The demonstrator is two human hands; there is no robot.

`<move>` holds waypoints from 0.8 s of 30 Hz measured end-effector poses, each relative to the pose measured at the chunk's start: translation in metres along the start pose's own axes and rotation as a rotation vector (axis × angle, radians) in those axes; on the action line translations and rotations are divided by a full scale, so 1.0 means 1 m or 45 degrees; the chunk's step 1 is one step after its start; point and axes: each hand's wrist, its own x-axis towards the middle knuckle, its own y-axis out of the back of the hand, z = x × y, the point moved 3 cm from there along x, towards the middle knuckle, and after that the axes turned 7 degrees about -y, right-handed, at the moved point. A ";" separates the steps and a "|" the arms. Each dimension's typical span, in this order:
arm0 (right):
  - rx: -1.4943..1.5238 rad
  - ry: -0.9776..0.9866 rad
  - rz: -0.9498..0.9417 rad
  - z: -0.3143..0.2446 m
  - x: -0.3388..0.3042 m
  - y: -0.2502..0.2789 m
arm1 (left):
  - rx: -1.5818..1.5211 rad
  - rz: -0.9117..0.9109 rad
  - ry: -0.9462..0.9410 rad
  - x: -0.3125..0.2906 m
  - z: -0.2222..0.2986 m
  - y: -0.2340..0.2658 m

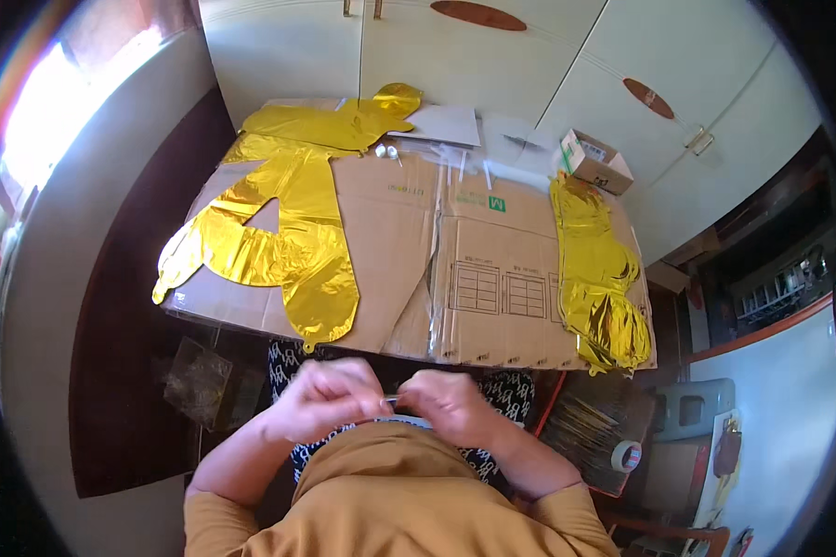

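Close to my body, above my lap, my left hand point(330, 399) and my right hand point(450, 406) are pinched closed with fingertips almost meeting. Between them shows a small thin pale piece point(393, 399), too small and blurred to name. In front of me lies a flattened cardboard sheet point(381, 241) bearing gold foil balloons. A flat, uninflated foil balloon point(311, 246) with a triangular opening rests on the left, its lower lobe nearest my left hand. Another foil balloon point(316, 128) lies behind it. A crumpled gold foil bundle point(599, 278) lies along the right edge.
Thin white sticks point(489, 174), two small white pieces point(381, 150) and a white sheet point(446, 125) lie at the back. A small open carton point(596, 162) stands at back right. Low on the right are a tape roll point(626, 456), thin sticks point(581, 418) and a grey stool point(695, 408).
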 end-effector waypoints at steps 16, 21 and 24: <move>-0.152 0.071 -0.002 -0.022 0.016 0.028 | 0.416 -0.097 0.637 0.015 0.003 0.011; 0.275 -0.253 0.053 0.020 0.014 0.004 | -0.085 0.095 0.435 0.011 0.015 0.006; 0.074 -0.001 0.104 0.016 0.007 -0.026 | -0.438 0.475 -0.002 0.019 0.002 0.011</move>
